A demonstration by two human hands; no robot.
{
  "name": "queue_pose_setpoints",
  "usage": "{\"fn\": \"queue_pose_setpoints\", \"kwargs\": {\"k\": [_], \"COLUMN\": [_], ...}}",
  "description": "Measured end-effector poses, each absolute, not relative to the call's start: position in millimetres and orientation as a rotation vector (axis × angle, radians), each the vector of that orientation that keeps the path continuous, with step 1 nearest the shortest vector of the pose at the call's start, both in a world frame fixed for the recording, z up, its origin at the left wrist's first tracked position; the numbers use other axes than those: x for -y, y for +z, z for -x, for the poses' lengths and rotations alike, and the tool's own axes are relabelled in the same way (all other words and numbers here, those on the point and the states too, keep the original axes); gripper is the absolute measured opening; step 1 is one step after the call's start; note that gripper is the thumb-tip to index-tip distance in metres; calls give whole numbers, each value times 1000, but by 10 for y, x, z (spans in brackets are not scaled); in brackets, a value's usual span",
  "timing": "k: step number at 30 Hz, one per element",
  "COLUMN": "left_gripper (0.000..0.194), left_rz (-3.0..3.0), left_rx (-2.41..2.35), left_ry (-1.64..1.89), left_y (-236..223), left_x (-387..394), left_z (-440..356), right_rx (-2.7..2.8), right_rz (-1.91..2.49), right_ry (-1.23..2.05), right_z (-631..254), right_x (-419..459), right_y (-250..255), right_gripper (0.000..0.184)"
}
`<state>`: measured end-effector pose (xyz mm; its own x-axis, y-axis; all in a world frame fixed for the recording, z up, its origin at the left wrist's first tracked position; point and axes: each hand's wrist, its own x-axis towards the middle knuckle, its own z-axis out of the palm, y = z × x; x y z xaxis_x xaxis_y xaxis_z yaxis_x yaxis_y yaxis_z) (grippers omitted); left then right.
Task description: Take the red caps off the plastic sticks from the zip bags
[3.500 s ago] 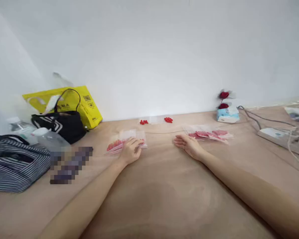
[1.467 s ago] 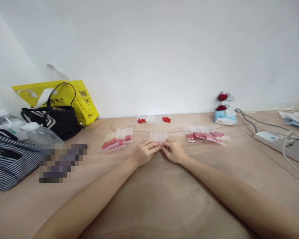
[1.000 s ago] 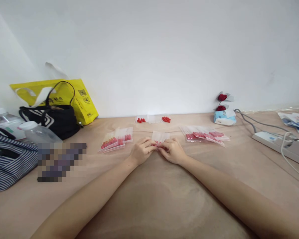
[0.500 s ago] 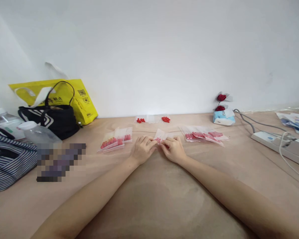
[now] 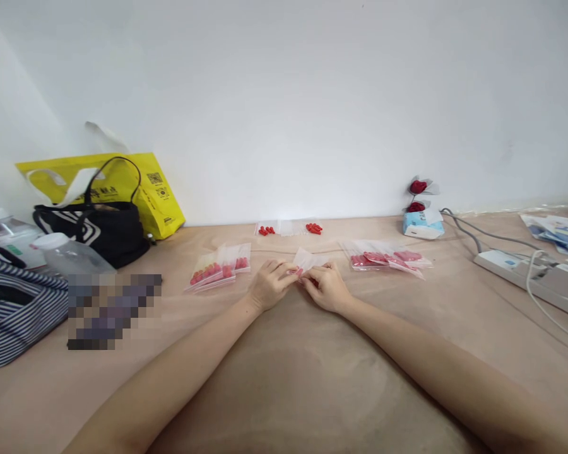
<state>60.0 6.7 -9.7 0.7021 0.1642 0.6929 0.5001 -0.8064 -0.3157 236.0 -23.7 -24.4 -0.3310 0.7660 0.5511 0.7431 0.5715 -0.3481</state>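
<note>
Between my two hands is a small clear zip bag (image 5: 303, 257) with red pieces in it, low over the table. My left hand (image 5: 271, 284) pinches its left side, and the fingers of my right hand (image 5: 328, 286) are closed on its right side. The fingertips nearly meet and hide the bag's near edge. To the left lie overlapping zip bags (image 5: 218, 268) of red and orange pieces. On the right is another spread of bags (image 5: 383, 257) with red pieces. Straight ahead, two small groups of red capsule-like pieces (image 5: 266, 231) rest on clear bags by the wall.
On the left stand a yellow bag (image 5: 165, 202), a black handbag (image 5: 118, 230), plastic bottles (image 5: 76, 252) and a striped pouch (image 5: 23, 315). To the right are a tissue pack (image 5: 422, 226) with red fabric roses (image 5: 417, 187), a power strip (image 5: 525, 274) with cables, and printed papers (image 5: 558, 233).
My fingers have shifted slightly along the bag's near edge, the right ones moving a little left. Less of the red contents shows now. The other bags lie as before.
</note>
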Motion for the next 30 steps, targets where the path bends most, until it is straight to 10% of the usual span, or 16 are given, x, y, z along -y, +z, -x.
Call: {"fn": "queue_pose_setpoints", "kwargs": {"k": [30], "left_gripper": [14], "left_rz": [2706], "left_rx": [809], "left_ry": [-923], "left_y": [-155], "left_x": [-47], "left_z": [-675], "right_rx": [2137], "right_rz": [1495], "right_ry": [-106], "right_z": [-2218], "right_x": [302], "right_y": [-178], "right_gripper": [20]}}
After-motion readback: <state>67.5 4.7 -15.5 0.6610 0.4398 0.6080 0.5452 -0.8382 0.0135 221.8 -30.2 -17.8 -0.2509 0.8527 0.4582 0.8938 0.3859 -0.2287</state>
